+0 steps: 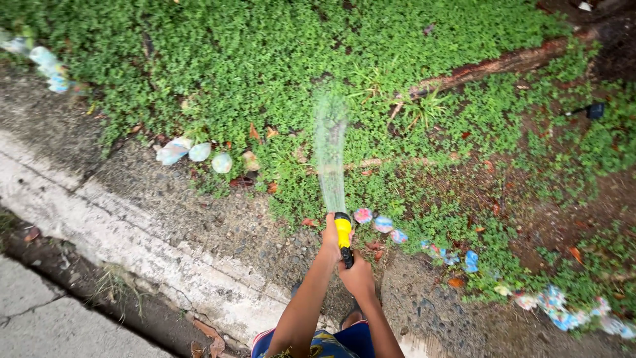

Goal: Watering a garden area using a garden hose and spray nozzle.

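No packages, labels or signs were legible; the nearest to that was a row of painted border stones between the grass and the dirt strip. By the green ground cover (pixel 265 53) I counted three pale stones (pixel 199 152) upper left of centre, about three pink and blue ones (pixel 381 223) just right of the nozzle, and a looser blue-white cluster (pixel 563 311) at the lower right, too blurred to count. Another pale few (pixel 46 66) sat at the far left edge.

One spray nozzle (pixel 343 233): yellow body, black rear section, held out in front of you over the gravelly dirt (pixel 218 225), pointing up-frame toward the grass. A narrow fan of water (pixel 330 152) left its tip and spread as it reached the ground cover.

Your left hand (pixel 330 235) was wrapped round the yellow body, grip closed on it. Your right hand (pixel 358 275) sat just behind and below, closed on the black rear part. Both hands were touching the nozzle, close together.

A pale concrete kerb (pixel 132 245) ran diagonally at lower left. One long reddish-brown root or log (pixel 503 63) lay at the upper right, with a small dark object (pixel 594 110) near it, kind unclear.
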